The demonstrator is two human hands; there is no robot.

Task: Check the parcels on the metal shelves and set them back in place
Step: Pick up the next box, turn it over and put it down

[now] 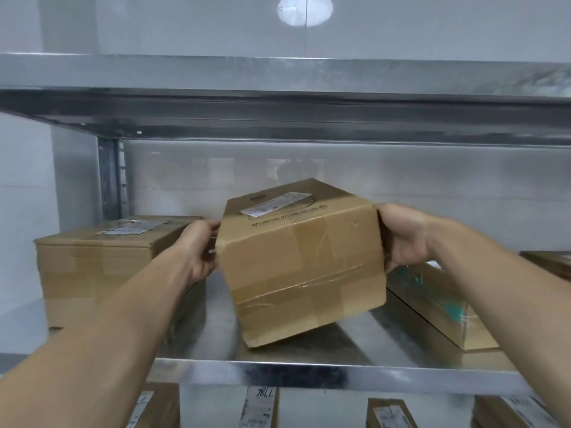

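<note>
Parcel (301,261) tilted between hands (197,248)

A pale grey wall (185,26) fills the background, smooth and bare. Near its upper edge, about midway across, sits a bright white oval patch (305,9), blurred at the rim. A thin vertical line (306,38) runs down the wall through that patch.

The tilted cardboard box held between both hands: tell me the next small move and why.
Probably lower the tilted box flat onto the bare shelf. The left hand and right hand grip its sides, and an open gap lies between the large box and the long parcel.
</note>
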